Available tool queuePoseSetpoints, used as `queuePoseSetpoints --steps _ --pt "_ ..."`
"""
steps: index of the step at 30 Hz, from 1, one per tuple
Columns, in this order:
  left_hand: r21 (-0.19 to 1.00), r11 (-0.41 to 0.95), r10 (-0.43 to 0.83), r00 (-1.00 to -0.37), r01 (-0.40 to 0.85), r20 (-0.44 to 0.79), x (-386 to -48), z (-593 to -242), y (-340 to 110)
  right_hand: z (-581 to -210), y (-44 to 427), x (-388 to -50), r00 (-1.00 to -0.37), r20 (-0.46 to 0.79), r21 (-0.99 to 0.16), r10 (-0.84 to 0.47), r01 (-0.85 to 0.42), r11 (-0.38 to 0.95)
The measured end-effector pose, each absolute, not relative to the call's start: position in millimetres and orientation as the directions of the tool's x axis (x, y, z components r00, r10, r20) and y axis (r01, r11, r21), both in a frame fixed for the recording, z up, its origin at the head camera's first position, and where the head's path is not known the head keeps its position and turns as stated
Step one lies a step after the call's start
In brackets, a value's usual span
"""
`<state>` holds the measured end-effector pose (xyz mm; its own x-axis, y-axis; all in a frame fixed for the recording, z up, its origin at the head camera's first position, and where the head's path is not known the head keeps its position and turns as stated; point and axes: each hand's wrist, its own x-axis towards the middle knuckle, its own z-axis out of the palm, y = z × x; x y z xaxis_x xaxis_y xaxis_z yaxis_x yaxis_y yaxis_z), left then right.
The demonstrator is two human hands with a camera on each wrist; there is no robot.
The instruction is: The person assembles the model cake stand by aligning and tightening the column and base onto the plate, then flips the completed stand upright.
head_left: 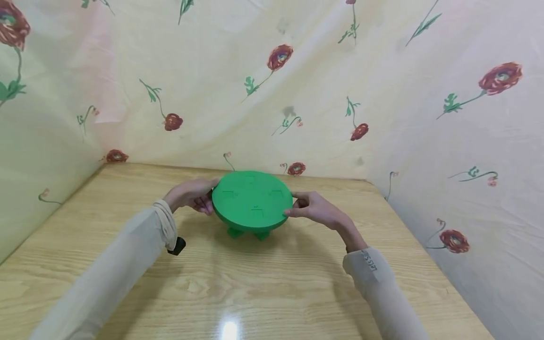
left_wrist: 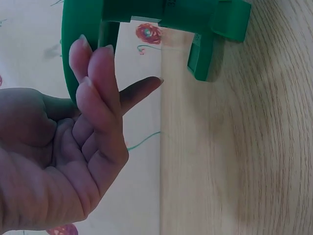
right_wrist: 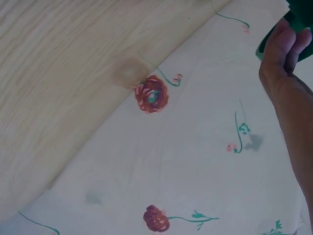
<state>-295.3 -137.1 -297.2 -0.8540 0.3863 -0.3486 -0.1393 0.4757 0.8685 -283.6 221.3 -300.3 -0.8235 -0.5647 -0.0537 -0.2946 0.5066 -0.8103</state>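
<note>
A small green stool (head_left: 251, 200) with a flat round top stands at the far middle of the table, its short feet showing beneath the front rim. Shallow marks are cut into the top. My left hand (head_left: 194, 192) holds the rim at the left side. In the left wrist view, the fingers (left_wrist: 100, 73) bend against the underside of the top, with one finger stretched out. At the opposite side, my right hand (head_left: 316, 208) grips the rim with its thumb at the near edge. Only part of that hand and the dark green rim (right_wrist: 264, 46) show in the right wrist view.
The stool rests over a light wood-grain table (head_left: 255, 293). A pale cloth (head_left: 221, 89) printed with red flowers hangs behind the table and along both sides. A small black object (head_left: 176, 246) shows at the left cuff.
</note>
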Motion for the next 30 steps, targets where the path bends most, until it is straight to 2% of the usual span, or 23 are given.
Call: queuePoseSetpoints --steps 13,30 --pt "0.873 0.468 0.390 -0.855 -0.137 -0.343 -299.7 -299.3 -133.9 -309.3 231.4 -287.3 -0.836 0.017 -0.806 -0.548 -0.336 0.487" --pt "0.876 0.462 0.390 -0.857 -0.135 -0.338 -301.8 -300.5 -133.3 -309.9 230.6 -288.4 -0.840 0.021 -0.808 -0.543 -0.334 0.486"
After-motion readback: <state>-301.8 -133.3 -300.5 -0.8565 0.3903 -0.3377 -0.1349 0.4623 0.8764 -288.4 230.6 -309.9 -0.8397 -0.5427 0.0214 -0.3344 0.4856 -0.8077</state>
